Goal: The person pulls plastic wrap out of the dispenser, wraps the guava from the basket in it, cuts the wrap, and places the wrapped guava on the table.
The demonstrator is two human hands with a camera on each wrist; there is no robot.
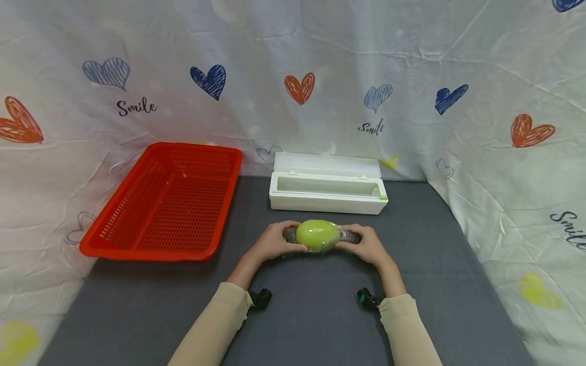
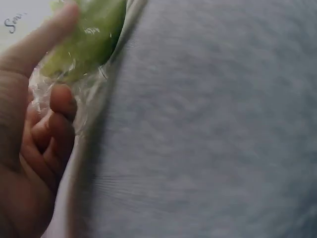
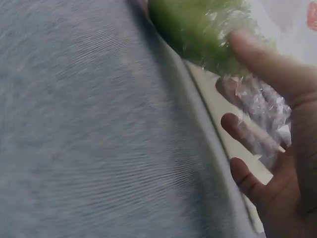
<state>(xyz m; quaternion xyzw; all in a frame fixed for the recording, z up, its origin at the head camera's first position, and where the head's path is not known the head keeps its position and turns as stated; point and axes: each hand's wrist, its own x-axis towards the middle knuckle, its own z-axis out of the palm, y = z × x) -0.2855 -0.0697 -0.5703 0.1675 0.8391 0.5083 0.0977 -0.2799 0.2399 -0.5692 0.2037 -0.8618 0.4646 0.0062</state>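
An oval, smooth green fruit (image 1: 317, 233) in clear plastic wrap is held between my two hands, above the dark cloth. The left hand (image 1: 276, 241) grips the left end of it; in the left wrist view the thumb lies along the fruit (image 2: 94, 44) and curled fingers hold the gathered wrap (image 2: 88, 101). From the other side, my right hand (image 1: 370, 246) holds the right end. In the right wrist view its thumb presses on the fruit (image 3: 190, 29), with crumpled wrap (image 3: 265, 111) between thumb and fingers. The fruit's far side is hidden.
A red plastic basket (image 1: 208, 252) stands at the back left. Behind the hands sits a long white box (image 1: 327, 204), its lid (image 1: 327, 163) raised and a green slider at its right end. A printed white curtain (image 1: 256, 117) bounds the back and sides of the cloth-covered table (image 1: 316, 315).
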